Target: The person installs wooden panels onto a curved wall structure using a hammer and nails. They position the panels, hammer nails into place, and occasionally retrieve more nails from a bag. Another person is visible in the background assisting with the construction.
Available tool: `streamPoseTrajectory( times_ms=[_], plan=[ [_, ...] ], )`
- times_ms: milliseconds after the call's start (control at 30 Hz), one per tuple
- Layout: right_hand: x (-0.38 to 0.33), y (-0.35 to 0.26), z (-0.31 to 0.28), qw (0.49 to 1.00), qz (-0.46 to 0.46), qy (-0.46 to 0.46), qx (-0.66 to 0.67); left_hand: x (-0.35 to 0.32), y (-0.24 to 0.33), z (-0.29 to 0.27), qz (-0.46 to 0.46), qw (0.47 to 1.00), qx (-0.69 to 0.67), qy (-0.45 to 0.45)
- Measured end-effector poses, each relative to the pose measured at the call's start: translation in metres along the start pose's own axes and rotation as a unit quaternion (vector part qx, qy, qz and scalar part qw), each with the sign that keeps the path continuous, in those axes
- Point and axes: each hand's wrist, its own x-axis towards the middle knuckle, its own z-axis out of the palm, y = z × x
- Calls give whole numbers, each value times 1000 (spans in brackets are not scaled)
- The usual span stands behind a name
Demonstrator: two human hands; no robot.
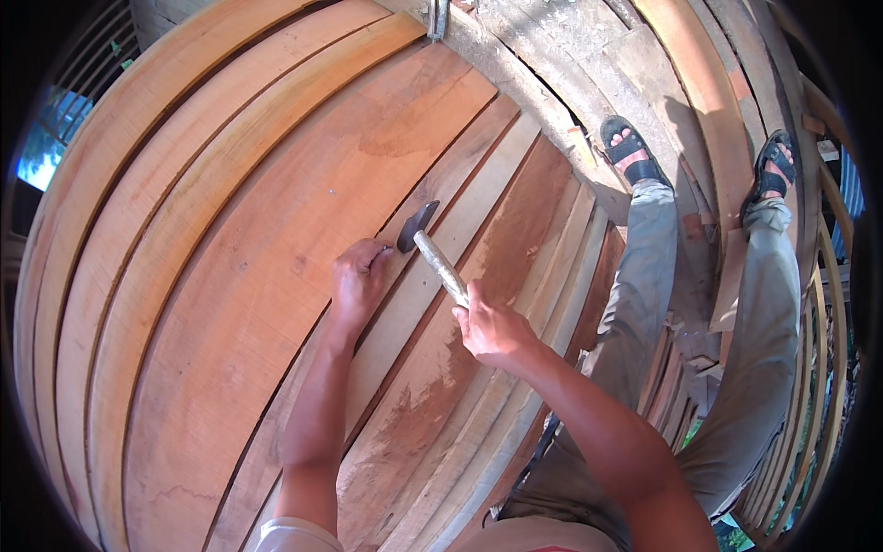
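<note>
My right hand [497, 327] is wrapped round the pale, worn wooden handle of a hammer [441, 267]. The hammer's dark metal head [418, 226] is just beside the fingers of my left hand, over a narrow board. Closed in a pinch, my left hand [360, 278] rests against the planks and holds a small, thin grey piece that looks like a nail [384, 248]; most of it is hidden by the fingers. Beneath both hands lie long reddish-brown planks [276, 239] side by side, with dark gaps between some of them.
Thick curved timbers [138, 230] run along the left. Weathered boards [570, 55] with wood scraps lie at the far side. My sandalled feet [635, 152] stand on the right among boards. Slatted wood [823, 368] and a metal clamp-like piece [437, 18] are at the edges.
</note>
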Motion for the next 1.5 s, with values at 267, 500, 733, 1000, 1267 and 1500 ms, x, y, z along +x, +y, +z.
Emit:
streamPoseTrajectory(
  times_ms=[267, 500, 733, 1000, 1267, 1500],
  plan=[
    [0, -2, -4, 1000, 8, -5, -6, 0, 7, 2, 20, 999, 31, 11],
    [-14, -10, -4, 993, -68, 100, -4, 0, 8, 6, 26, 996, 79, 13],
    [-26, -3, 39, 956, -145, 248, 65, -2, 4, 9, 23, 996, 84, 21],
    [-17, 4, 40, 971, -119, 205, 5, -2, 3, 10, 38, 995, 88, 30],
    [-18, -1, 39, 983, -87, 161, 24, -3, 2, 11, 18, 994, 111, 20],
    [-32, -5, 35, 946, -162, 272, 71, 0, 4, 14, 24, 994, 101, 33]
  ],
)
